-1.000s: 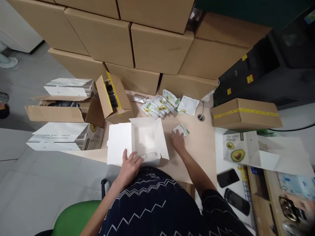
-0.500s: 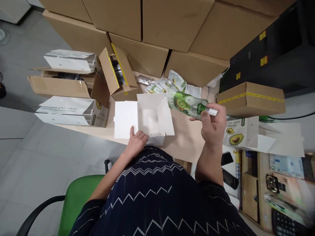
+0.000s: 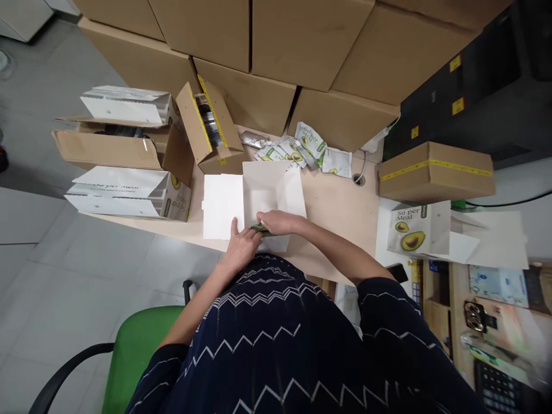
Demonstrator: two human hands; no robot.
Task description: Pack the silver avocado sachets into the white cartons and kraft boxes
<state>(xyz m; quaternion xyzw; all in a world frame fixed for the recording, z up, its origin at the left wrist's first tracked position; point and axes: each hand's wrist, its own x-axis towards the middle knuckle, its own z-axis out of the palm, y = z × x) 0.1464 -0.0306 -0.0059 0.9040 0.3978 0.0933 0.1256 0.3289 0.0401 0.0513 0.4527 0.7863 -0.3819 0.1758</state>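
In front of me on the table stands an open white carton (image 3: 223, 207) with its flaps folded out. My left hand (image 3: 242, 246) grips its near left corner, thumb against the left flap and fingers over the near edge. My right hand (image 3: 278, 222) reaches into the opening, closed around a green printed spout pouch (image 3: 259, 228). Only a thin green strip of the pouch shows between the two hands; the rest is hidden by the hand and the carton wall.
Several white avocado-print sachets (image 3: 311, 141) lie behind the carton. Left stand an open brown box (image 3: 107, 150) and white Su-per Meal cartons (image 3: 176, 201). Stacked brown boxes (image 3: 276, 34) wall off the back. To the right are a taped brown box (image 3: 435, 172) and another Su-per Meal carton (image 3: 416, 230).
My right hand has moved left and down from the right side, bringing the pouch into the white carton. My left hand has stayed at the carton's corner.
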